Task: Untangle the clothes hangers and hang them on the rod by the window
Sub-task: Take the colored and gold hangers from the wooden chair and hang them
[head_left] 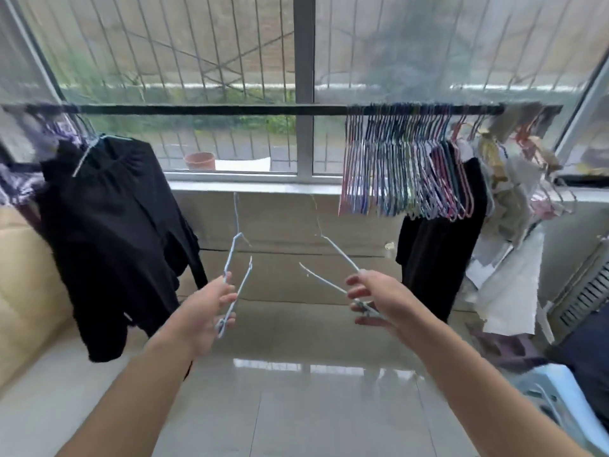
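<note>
My left hand (211,308) grips a pale blue wire hanger (235,258) by one end, its hook pointing up toward the window. My right hand (372,301) holds a second pale hanger (333,255) the same way, its thin hook also up. The two hangers are apart, with a gap between them. Above runs the dark rod (230,109) across the window. A dense row of coloured hangers (408,169) hangs on the rod's right half.
A black garment (112,232) hangs on the rod at the left, another black garment (438,252) under the hangers at the right. Papers and cloth clutter (514,206) fills the far right. A beige sofa edge (19,275) lies left. Glossy tiled floor (296,390) stretches below.
</note>
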A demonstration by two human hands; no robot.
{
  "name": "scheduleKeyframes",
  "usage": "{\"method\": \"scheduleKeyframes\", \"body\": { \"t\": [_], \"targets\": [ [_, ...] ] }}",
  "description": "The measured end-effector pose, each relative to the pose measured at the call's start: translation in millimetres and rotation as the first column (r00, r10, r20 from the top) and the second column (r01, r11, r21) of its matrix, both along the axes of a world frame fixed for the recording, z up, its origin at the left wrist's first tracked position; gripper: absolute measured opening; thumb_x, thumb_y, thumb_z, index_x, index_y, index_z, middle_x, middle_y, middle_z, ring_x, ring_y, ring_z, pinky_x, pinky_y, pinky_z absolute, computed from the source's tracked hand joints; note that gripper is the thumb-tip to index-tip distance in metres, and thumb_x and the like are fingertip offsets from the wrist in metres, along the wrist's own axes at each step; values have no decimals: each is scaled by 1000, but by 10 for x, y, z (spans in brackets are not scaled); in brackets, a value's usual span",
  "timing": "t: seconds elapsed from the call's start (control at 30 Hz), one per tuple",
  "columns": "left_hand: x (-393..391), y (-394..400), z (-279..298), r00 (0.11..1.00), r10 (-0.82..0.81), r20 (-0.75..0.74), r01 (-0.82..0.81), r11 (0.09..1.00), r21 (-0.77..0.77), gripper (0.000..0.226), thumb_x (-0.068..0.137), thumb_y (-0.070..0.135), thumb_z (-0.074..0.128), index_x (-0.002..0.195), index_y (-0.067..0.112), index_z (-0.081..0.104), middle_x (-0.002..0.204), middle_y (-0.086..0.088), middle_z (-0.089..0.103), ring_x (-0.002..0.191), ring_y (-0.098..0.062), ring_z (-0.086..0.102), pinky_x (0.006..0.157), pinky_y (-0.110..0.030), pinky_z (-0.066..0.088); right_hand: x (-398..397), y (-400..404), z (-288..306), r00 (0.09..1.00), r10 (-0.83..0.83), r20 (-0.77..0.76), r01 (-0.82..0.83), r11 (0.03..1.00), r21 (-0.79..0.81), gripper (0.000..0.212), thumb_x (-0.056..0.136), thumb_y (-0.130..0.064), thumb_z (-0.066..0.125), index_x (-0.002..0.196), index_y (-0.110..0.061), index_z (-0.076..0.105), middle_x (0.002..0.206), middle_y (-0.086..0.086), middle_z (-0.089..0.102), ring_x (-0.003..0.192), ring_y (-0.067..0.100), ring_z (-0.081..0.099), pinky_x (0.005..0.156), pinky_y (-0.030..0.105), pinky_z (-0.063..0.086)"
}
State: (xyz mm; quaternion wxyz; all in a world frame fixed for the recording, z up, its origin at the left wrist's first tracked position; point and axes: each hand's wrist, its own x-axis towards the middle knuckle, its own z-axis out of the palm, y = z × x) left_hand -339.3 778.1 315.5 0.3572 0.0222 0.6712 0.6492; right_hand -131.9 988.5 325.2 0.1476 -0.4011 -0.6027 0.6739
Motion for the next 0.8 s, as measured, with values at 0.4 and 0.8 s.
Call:
{"method": "scheduleKeyframes", "body": {
  "t": [0.4, 0.8],
  "targets": [
    [-1610, 658, 943, 988, -111, -107, 126, 982, 144, 29, 99, 13, 52, 125, 18, 66, 114, -9, 56, 101, -24, 52, 78, -40, 44, -2070, 187, 788, 934, -227, -276, 268, 956, 120, 23, 105, -19, 43, 106, -11, 64, 117, 13, 58, 93, 24, 52, 88, 45, 56],
    [-1976, 1028, 1118, 964, -166, -206, 200, 967, 157, 33, 95, 7, 52, 115, 28, 67, 112, -6, 59, 86, -19, 50, 69, -31, 42, -2656, 1143, 1052, 884, -453, -112, 467, 862, 198, 26, 102, -16, 37, 110, -8, 60, 120, 12, 58, 83, 22, 54, 64, 36, 59]
  ]
}}
